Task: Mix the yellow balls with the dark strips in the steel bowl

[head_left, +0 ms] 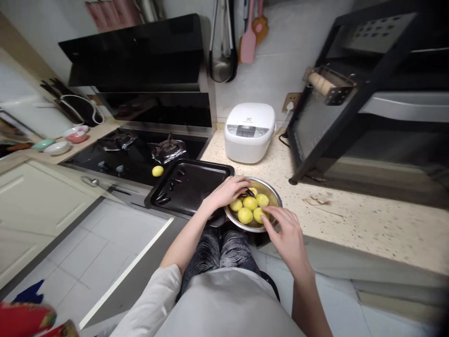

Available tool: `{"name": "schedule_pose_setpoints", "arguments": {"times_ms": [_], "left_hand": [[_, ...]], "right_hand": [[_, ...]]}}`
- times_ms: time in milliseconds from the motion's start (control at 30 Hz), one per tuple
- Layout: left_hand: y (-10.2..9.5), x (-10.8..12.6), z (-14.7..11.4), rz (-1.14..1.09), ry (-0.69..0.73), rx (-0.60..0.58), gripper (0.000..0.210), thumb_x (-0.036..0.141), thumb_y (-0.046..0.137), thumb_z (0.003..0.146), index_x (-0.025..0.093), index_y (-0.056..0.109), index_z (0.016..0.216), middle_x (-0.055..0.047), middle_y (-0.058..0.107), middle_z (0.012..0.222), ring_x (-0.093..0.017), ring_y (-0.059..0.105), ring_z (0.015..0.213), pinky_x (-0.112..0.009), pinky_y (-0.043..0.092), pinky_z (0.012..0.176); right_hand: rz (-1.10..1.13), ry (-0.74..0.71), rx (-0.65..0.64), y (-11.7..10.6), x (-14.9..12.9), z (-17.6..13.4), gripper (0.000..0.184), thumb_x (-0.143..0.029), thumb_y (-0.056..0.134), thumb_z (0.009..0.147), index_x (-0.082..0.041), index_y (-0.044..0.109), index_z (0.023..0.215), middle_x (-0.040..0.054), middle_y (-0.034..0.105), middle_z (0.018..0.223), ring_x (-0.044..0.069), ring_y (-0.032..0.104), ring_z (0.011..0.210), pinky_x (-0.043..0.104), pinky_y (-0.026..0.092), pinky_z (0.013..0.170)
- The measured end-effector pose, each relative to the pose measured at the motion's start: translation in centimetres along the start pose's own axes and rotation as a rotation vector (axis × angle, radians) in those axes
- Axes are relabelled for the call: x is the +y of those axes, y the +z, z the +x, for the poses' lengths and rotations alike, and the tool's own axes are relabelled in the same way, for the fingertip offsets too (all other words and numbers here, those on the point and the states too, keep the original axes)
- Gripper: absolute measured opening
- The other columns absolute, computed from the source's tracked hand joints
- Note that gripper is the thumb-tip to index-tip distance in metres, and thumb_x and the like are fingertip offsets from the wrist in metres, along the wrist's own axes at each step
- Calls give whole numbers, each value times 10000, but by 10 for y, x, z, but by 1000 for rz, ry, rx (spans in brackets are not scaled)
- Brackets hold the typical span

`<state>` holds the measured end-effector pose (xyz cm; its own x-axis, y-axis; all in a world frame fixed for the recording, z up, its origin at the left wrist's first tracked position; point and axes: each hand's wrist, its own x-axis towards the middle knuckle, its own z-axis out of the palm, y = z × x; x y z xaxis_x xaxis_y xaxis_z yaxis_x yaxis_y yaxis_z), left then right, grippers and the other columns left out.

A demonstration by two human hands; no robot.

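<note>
Seeing one yellow fruit (157, 171) on the black stovetop (136, 167). Next, slim dark pieces (164, 200) in a black tray (206, 180). Then left hand (232, 189) over the metal bowl (254, 230), with a narrow grip at more dark pieces (can't tell if held). Inside, clustered yellow fruits (250, 202). Rightmost, right hand (288, 229) with fingertips against one; can't tell how firm.

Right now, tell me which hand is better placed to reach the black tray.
Probably the left hand: it is over the metal bowl, on the side nearest the black tray, dark pieces by its fingers. The right hand is across the bowl, its fingertips at a round yellow item.
</note>
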<state>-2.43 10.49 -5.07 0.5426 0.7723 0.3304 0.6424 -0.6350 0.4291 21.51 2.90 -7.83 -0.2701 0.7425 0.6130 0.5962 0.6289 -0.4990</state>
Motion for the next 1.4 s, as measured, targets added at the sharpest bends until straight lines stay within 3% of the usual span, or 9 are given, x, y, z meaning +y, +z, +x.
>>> {"name": "schedule_pose_setpoints", "arguments": {"times_ms": [200, 333, 433, 567, 867, 967, 1100, 1233, 1400], "left_hand": [[-40, -21, -49, 239, -281, 149, 393, 165, 473, 1039, 236, 602, 1403, -110, 621, 1408, -263, 591, 1304, -443, 493, 1095], [-72, -50, -89, 513, -616, 75, 478, -2, 428, 931, 182, 658, 1307, -139, 659, 1331, -298, 603, 1262, -463, 501, 1056], [-86, -67, -111, 649, -799, -1, 473, -16, 459, 882, 164, 678, 1262, -153, 686, 1267, -316, 614, 1237, -461, 503, 1038], [-87, -77, -124, 692, -873, -26, 462, -11, 456, 881, 170, 698, 1229, -152, 702, 1243, -308, 651, 1175, -441, 511, 1004], [-84, -81, -120, 684, -858, -15, 324, 10, 464, 912, 172, 708, 1051, -131, 708, 1135, -281, 686, 1086, -361, 511, 921], [-82, -66, -113, 561, -782, 115, 225, 99, 505, 961, 193, 682, 1063, -102, 704, 1123, -254, 697, 1023, -348, 526, 907], [-58, -16, -94, 139, -463, 323, 180, 179, 519, 1004, 220, 656, 1114, -66, 695, 1099, -218, 691, 1044, -337, 557, 943], [-18, 41, -70, -238, -254, 373, 243, 239, 554, 1026, 224, 632, 1256, -77, 706, 1117, -205, 705, 1026, -338, 600, 919], [22, 78, -52, -486, -236, 398, 307, 241, 608, 1011, 218, 585, 1317, -91, 721, 1136, -191, 727, 1003, -318, 615, 916]], "right_hand": [[-3, -34, 10, 4, 5, 0, 198, -382, 571, 1049, -237, 699, 1091, 68, 786, 1059, 266, 713, 977, 430, 488, 906], [-1, -43, 3, 8, 3, -1, 216, -401, 562, 1057, -237, 697, 1094, 68, 786, 1066, 267, 716, 990, 431, 489, 909], [1, -54, 5, 9, 2, -1, 207, -391, 573, 1054, -231, 698, 1096, 65, 787, 1070, 261, 716, 993, 424, 491, 909], [9, -40, 1, 9, 0, -1, 177, -360, 591, 1043, -232, 701, 1096, 62, 786, 1068, 258, 715, 984, 424, 491, 906], [10, 7, 18, 3, -6, 1, 131, -291, 608, 1025, -227, 708, 1080, 59, 789, 1065, 252, 713, 990, 432, 497, 917], [21, 31, 41, 2, -9, 2, 131, -285, 598, 1025, -228, 713, 1052, 60, 789, 1042, 250, 711, 979, 435, 509, 916], [49, 83, 51, 4, -16, 5, 171, -288, 561, 1033, -239, 725, 1038, 72, 791, 1041, 259, 718, 982, 446, 537, 907], [72, 96, 55, 8, -22, 5, 212, -304, 550, 1036, -250, 730, 1132, 84, 788, 1097, 271, 723, 1044, 473, 558, 965], [93, 38, -30, 12, -24, 3, 392, -312, 588, 1023, -264, 612, 1411, 101, 732, 1288, 278, 686, 1188, 480, 551, 1051]]}}
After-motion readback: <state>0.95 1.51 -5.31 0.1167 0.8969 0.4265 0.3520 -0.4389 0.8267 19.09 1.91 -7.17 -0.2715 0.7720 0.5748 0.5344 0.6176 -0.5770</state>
